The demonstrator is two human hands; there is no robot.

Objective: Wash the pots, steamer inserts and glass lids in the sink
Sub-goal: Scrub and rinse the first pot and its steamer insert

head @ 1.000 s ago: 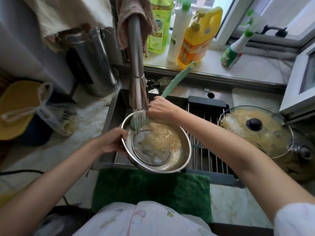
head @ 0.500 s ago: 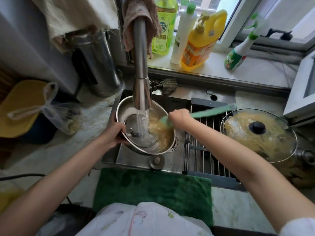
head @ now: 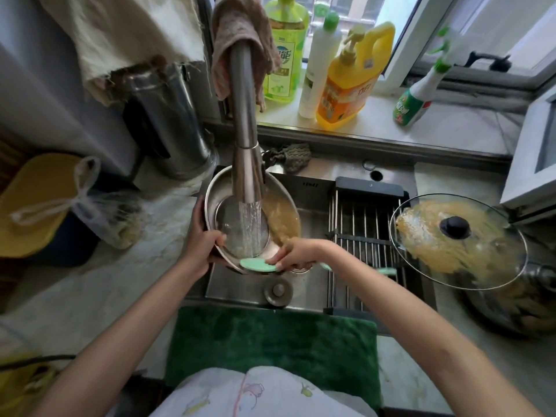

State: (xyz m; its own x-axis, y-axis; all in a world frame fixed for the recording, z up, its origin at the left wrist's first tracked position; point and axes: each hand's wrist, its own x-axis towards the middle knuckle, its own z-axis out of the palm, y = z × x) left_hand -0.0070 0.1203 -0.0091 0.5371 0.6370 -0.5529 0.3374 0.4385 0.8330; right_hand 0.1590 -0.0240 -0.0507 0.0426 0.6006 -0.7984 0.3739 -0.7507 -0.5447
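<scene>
Head view, left to right. Left hand [head: 202,247]: we see its grip closed on the rim of the steel pot [head: 219,194], tilted under the running faucet [head: 245,152] above the sink [head: 313,203]. Right hand [head: 293,254]: grip pressing a green scrubber [head: 257,264] against the pot's near edge. Glass lid [head: 460,242]: soiled, on another pot, far right.

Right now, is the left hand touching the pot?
Touching. The head view shows the left hand gripping the pot rim, thumb hooked inside.
</scene>
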